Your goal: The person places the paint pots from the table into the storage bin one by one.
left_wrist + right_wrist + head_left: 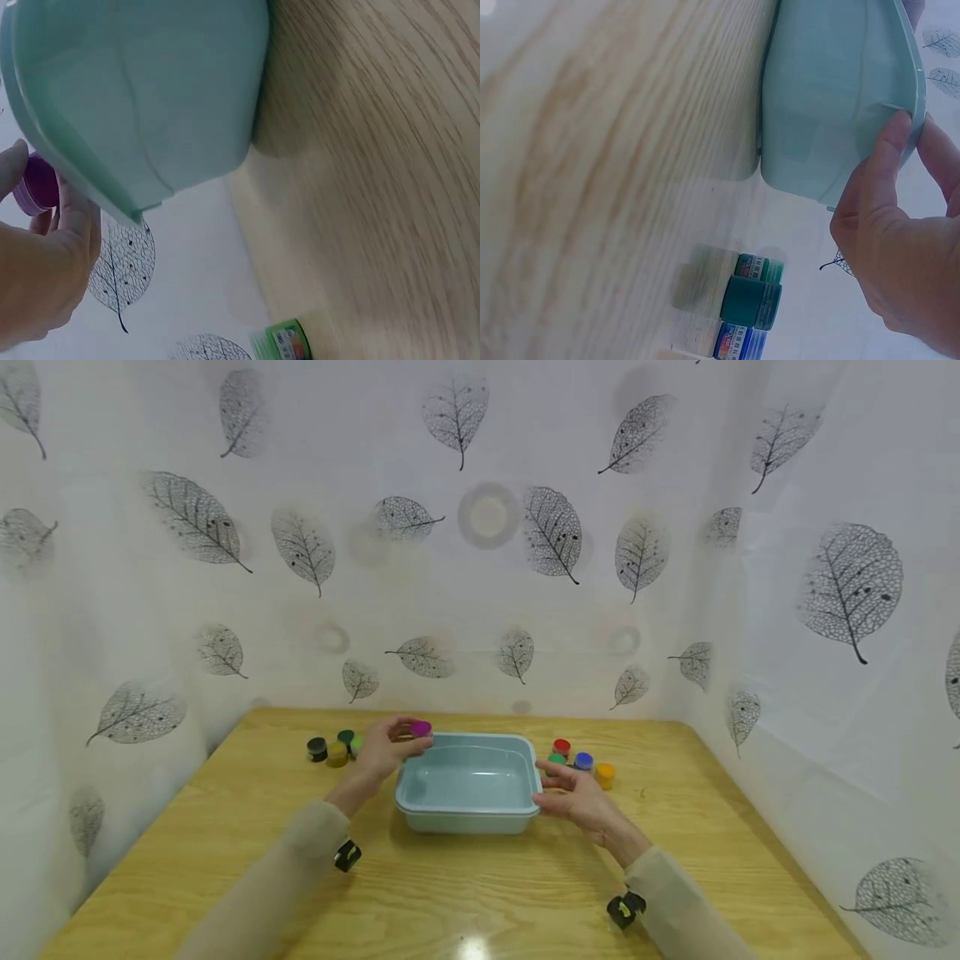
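A small jar with a purple lid (422, 728) is held between the thumb and fingers of my left hand (381, 750), at the back left corner of a pale blue plastic basin (468, 822). In the left wrist view the purple jar (39, 186) is up beside the basin's rim. My right hand (583, 806) is at the basin's right side. The right wrist view shows its thumb and fingers pinching the rim (919, 82). Inside, the part of the basin that shows holds nothing.
Left of the basin stand small jars with black (317, 749), ochre (337, 755), dark green (346, 737) and light green (356, 746) lids. Behind my right hand are red (561, 747), green (556, 760), blue (583, 762) and orange (604, 776) ones. A leaf-print curtain (480, 593) surrounds the wooden table (480, 893).
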Available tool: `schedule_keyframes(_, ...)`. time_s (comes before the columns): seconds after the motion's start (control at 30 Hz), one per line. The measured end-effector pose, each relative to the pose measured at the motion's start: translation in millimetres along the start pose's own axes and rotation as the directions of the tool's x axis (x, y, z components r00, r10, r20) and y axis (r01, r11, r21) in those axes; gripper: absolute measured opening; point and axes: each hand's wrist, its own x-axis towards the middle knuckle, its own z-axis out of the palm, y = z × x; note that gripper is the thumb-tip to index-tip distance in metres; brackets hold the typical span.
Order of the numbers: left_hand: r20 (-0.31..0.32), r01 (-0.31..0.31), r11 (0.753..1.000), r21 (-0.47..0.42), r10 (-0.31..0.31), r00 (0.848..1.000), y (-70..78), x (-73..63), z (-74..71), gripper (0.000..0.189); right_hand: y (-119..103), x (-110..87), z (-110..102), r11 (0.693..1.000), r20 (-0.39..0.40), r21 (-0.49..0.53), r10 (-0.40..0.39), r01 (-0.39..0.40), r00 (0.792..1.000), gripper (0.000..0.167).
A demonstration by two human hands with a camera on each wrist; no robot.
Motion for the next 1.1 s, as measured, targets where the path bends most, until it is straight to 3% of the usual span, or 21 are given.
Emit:
schedule_keyframes(0.27,0.023,0.011,0.995,0.098,-0.014,1.0,8.9,1.3,20.4,0.05,2,1.6,0,1.0,0.002,0.012,-0.008,0.008,1.0,0.071)
schedule_keyframes(0.47,0.01,0.062,0.985,0.16,-0.064,0.998,9.9,3.1,30.9,0.049,2,1.7,0,1.0,0.004,0.018,-0.006,0.006,1.0,0.071)
schedule_keyframes(0.67,-0.002,0.076,0.986,0.149,-0.077,0.997,10.7,2.3,39.1,0.05,1,1.3,0,1.0,0.007,0.015,-0.008,0.008,1.0,0.07)
schedule_keyframes(0.87,0.041,0.065,0.986,0.156,-0.072,0.997,8.4,5.6,47.1,0.039,1,1.1,0,1.0,0.012,0.012,-0.005,0.005,1.0,0.071)
schedule_keyframes(1.1,0.082,0.105,0.983,0.151,-0.118,0.99,6.8,11.2,53.4,0.039,2,1.5,0,1.0,0.014,0.009,-0.009,0.009,1.0,0.07)
